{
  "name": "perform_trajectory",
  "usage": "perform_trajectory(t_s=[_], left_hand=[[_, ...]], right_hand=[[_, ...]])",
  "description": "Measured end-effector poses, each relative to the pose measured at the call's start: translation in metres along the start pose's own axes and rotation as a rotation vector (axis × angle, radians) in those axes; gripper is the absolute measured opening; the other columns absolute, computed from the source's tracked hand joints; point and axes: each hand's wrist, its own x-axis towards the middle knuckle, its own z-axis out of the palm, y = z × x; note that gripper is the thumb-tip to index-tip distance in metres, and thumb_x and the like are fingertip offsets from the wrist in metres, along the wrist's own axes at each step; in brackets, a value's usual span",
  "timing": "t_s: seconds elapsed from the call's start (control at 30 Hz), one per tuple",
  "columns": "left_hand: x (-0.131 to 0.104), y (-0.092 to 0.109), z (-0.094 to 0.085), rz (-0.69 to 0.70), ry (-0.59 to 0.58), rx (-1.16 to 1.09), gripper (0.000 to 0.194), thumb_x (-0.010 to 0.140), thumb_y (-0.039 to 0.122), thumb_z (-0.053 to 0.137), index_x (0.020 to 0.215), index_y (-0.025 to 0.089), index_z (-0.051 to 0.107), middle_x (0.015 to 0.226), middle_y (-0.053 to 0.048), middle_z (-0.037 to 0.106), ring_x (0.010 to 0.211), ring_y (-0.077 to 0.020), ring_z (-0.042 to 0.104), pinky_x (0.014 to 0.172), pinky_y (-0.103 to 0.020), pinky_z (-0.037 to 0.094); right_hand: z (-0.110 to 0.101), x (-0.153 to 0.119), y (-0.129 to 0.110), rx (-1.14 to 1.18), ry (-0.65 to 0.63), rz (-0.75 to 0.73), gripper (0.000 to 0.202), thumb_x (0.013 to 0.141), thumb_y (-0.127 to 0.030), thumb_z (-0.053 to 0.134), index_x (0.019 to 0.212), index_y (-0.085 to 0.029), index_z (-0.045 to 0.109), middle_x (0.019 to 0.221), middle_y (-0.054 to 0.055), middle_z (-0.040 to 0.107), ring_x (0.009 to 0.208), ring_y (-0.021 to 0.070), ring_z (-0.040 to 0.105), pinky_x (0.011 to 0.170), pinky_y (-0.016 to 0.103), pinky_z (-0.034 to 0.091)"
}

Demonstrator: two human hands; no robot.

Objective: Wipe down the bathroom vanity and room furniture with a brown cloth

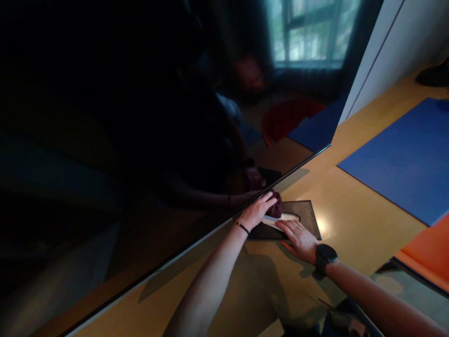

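A dark maroon cloth (277, 206) is bunched under my left hand (258, 210), whose fingers curl over it near the bottom edge of a large black glossy screen (157, 117). Beneath lies a dark rectangular base plate (308, 216) on the wooden table, carrying a pale curved piece (290, 216), apparently the foot of the screen's stand. My right hand (298, 238) lies with fingers stretched out on the front of this pale piece and the plate. That wrist wears a black watch; the left one has a thin dark band.
A blue mat (403, 154) lies on the wooden table (326, 187) to the right. An orange chair (431, 248) stands at the right edge. The screen fills the left and mirrors a window and the arms. A dark object (435, 75) sits at the far right.
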Motion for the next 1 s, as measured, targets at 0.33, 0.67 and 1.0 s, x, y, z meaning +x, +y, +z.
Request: perform_trajectory(t_s=[0.33,0.67,1.0], left_hand=[[-0.147,-0.030,0.020,-0.956,0.162,-0.131,0.064,0.070,-0.001,0.051,0.132,0.017,0.050,0.124,-0.013,0.061,0.113,-0.0268,0.060,0.099,-0.038,0.047],[-0.209,0.012,0.054,-0.964,0.234,-0.545,0.072,0.056,0.001,0.046,0.126,0.015,0.053,0.129,-0.009,0.059,0.124,-0.0215,0.051,0.110,-0.035,0.037],[-0.135,0.046,0.058,-0.715,0.165,-0.583,0.072,0.062,0.004,0.047,0.133,0.018,0.050,0.135,-0.007,0.054,0.126,-0.0224,0.049,0.111,-0.035,0.036]], right_hand=[[0.013,0.100,0.038,-0.016,-0.191,-0.201,0.083,0.075,-0.051,0.073,0.136,-0.006,0.039,0.125,0.020,0.050,0.108,0.0294,0.053,0.093,0.041,0.047],[0.029,0.169,0.044,-0.035,-0.246,-0.200,0.064,0.069,-0.056,0.079,0.108,-0.010,0.062,0.099,0.016,0.065,0.094,0.0286,0.060,0.087,0.039,0.048],[-0.011,0.129,0.096,-0.010,0.163,0.294,0.024,0.095,-0.023,0.049,0.115,-0.012,0.055,0.116,0.014,0.054,0.110,0.0241,0.050,0.095,0.039,0.045]])
